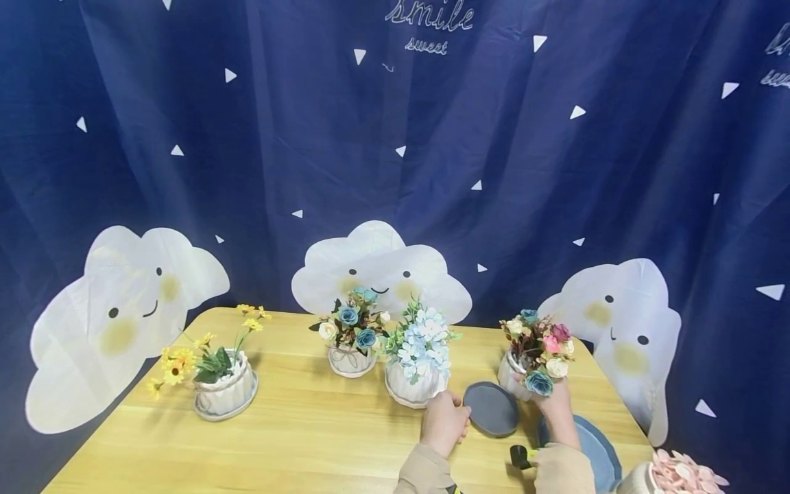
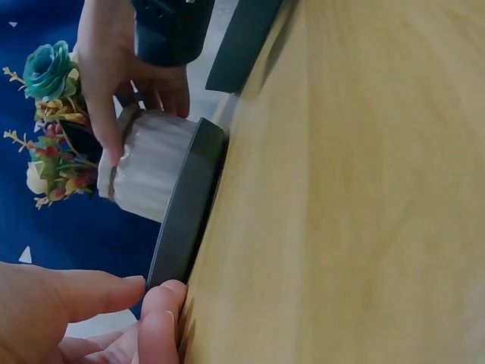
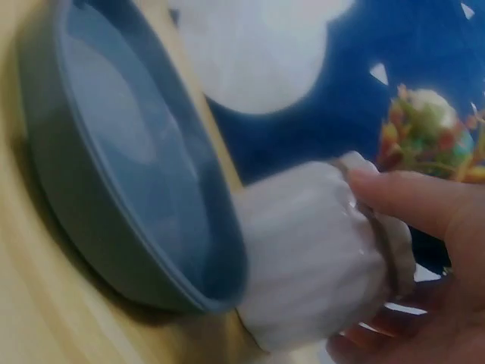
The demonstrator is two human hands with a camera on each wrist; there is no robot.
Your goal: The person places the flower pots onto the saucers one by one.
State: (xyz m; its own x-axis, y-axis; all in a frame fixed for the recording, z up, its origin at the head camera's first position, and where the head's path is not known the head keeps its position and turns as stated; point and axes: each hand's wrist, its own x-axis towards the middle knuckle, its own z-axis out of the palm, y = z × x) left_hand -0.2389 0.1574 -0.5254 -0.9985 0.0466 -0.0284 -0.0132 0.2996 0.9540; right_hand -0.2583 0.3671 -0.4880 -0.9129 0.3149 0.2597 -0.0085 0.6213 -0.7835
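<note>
My left hand [image 1: 446, 422] pinches the near left edge of a dark grey round saucer [image 1: 490, 409] between thumb and fingers. The saucer lies on the wooden table with nothing on it. Just beyond its right side, my right hand [image 1: 555, 405] grips a white ribbed flowerpot [image 1: 511, 374] near its twine-tied rim. Blue, pink and cream artificial flowers [image 1: 543, 343] fill that pot. In the right wrist view the thumb [image 3: 402, 197] presses the pot's upper side, with fingers below. Whether the pot's base touches the table cannot be told.
A blue-grey plate [image 1: 595, 449] lies under my right forearm. Pink flowers [image 1: 685, 473] in a white pot stand at the lower right. Potted light blue flowers [image 1: 424, 346], teal roses [image 1: 348, 315] and yellow flowers [image 1: 179, 363] stand leftward. A dark curtain [image 1: 345, 137] hangs behind.
</note>
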